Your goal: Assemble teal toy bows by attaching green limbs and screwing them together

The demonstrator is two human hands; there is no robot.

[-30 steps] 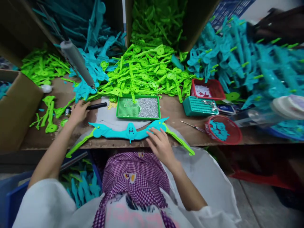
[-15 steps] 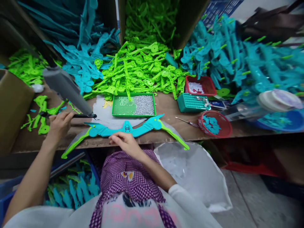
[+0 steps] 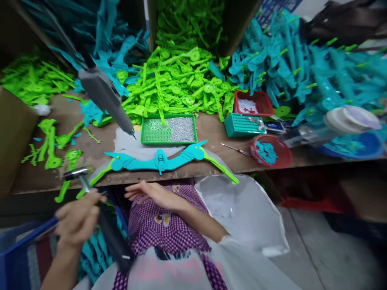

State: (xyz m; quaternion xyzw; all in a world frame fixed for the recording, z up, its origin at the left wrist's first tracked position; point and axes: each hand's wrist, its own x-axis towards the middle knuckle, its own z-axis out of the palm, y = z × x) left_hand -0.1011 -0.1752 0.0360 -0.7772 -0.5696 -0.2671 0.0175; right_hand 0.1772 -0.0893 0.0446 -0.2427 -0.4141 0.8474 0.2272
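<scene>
My left hand (image 3: 78,215), somewhat blurred, is closed round a hammer (image 3: 114,237). Its metal head points up over the table edge and its black handle slants down toward the apron. On the table's front edge lies a toy bow (image 3: 140,164) with a blue middle part and green tips at both ends. My right hand (image 3: 151,194) is off the bow, just below the table edge over the lap, with its fingers loosely stretched and nothing in them. A grey electric screwdriver (image 3: 105,96) hangs tip down above the bow's left side.
A green tray (image 3: 142,131) of small screws stands behind the bow. Heaps of green parts (image 3: 181,80) and blue parts (image 3: 278,60) fill the back. At right are a red basket (image 3: 284,155), a teal box (image 3: 234,127) and a thin screwdriver (image 3: 232,148).
My left hand has moved down and toward me with the hammer, which has swung upright. My right hand has come off the bow, toward the lap. The hanging screwdriver has shifted right.
</scene>
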